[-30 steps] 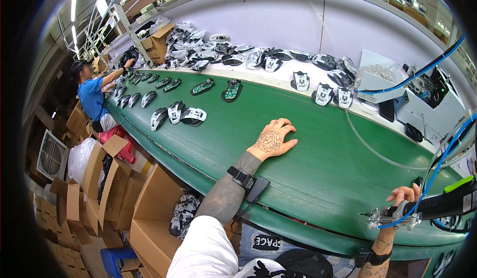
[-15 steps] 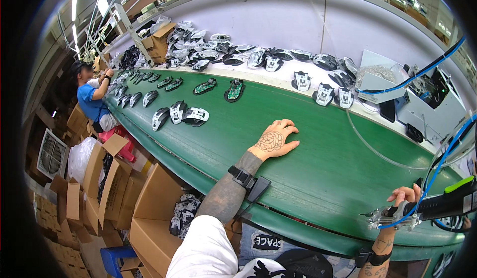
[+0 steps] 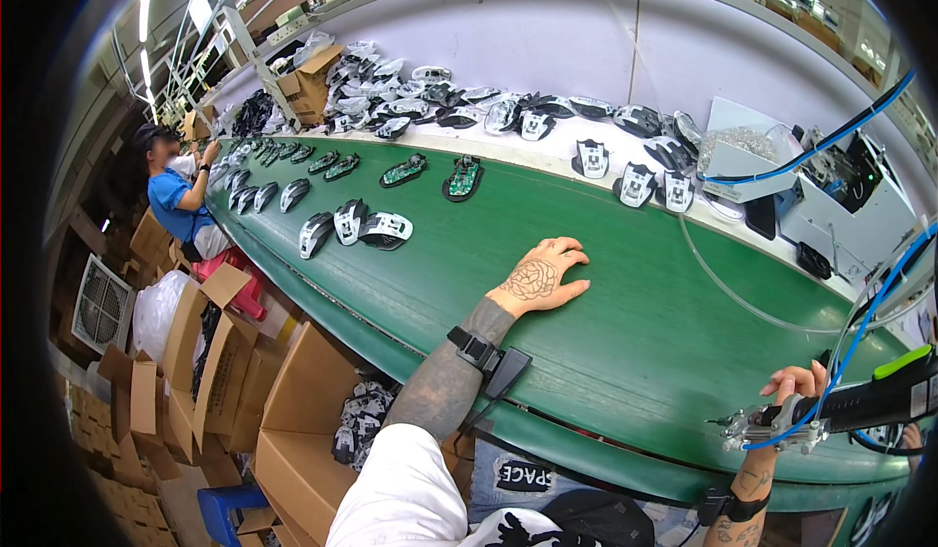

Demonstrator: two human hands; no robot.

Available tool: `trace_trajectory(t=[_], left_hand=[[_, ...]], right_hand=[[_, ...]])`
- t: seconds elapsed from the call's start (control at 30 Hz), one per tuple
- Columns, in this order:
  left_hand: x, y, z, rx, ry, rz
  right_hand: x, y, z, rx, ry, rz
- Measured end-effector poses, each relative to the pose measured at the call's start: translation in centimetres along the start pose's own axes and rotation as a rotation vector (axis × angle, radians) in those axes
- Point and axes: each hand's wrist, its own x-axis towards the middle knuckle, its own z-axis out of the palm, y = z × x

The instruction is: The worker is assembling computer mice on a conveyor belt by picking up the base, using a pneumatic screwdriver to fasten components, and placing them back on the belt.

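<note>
Left hand point(image 3: 540, 280) flat on the green conveyor belt point(image 3: 625, 332), palm down, fingers spread, holding nothing. Right hand point(image 3: 796, 386) at the near belt edge, grip closed around a powered screwdriver point(image 3: 840, 412) w/ blue hose, tip pointing left over the belt. Nearest work: three mouse shells point(image 3: 354, 229) upstream, well apart from both hands, more shells further up. Prob best to keep the driver upright and steady the shell w/ the free hand before driving. Lots of bare belt between the hands; clear tube point(image 3: 743, 303) looping across the right side, hoses overhead, cardboard boxes point(image 3: 293, 420) tight under the near edge, so watch elbows.
</note>
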Motion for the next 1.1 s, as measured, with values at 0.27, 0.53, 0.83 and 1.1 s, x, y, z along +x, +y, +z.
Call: trace_trajectory(t=[0.27, 0.53, 0.83, 1.1], left_hand=[[0.0, 0.1, 0.0, -0.017, -0.016, 0.019], [0.0, 0.1, 0.1, -0.035, -0.022, 0.042], [-0.1, 0.0, 0.1, -0.057, -0.032, 0.048], [-0.7, -2.0, -3.5, 0.204, 0.284, -0.276]], right_hand=[[0.1, 0.7, -0.6, 0.022, -0.026, -0.049], [0.1, 0.5, -0.3, 0.019, -0.019, -0.030], [0.2, -0.4, 0.1, 0.012, -0.005, 0.007], [-0.1, -0.9, 0.0, 0.027, 0.030, 0.007]])
